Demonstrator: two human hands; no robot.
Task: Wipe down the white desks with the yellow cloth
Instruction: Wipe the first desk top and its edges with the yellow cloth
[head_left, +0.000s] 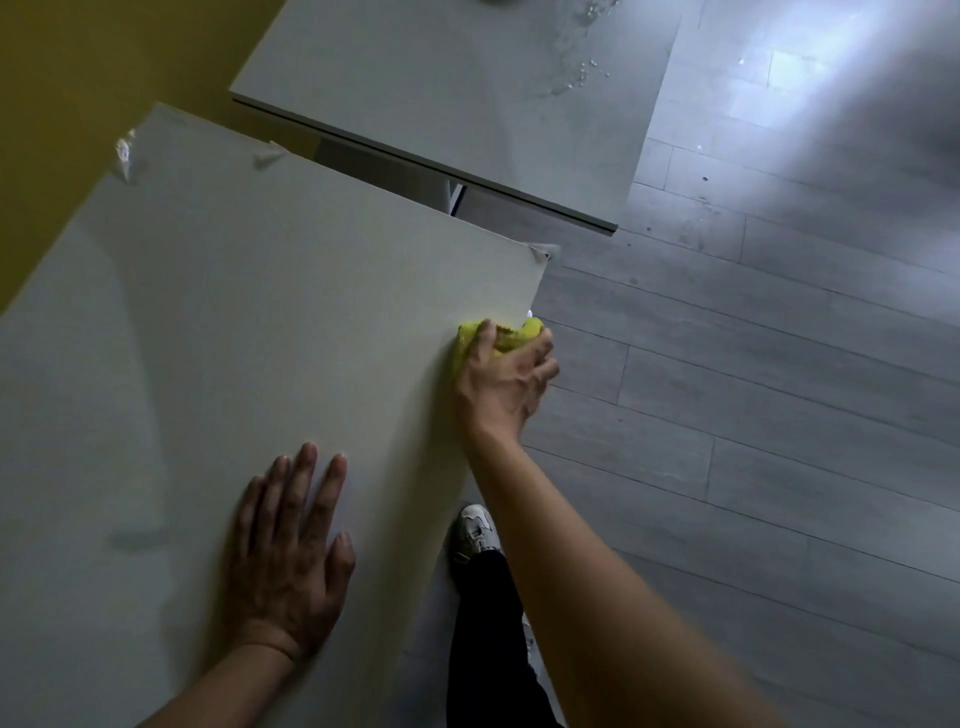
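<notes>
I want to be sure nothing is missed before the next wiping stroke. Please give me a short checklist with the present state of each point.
1. Yellow cloth in the right hand, grip closed on it: ok.
2. Cloth touching the near desk: ok, at its right edge.
3. Left hand flat on the near desk for support: ok.
4. Near desk dry: not ok, a faint wet patch sits left of the left hand.
5. Far desk wiped: not ok, water drops remain.
6. Cloth clean enough: cannot tell.

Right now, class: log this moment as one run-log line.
right hand: wiping near desk edge, yellow cloth | left hand: flat on desk
</notes>
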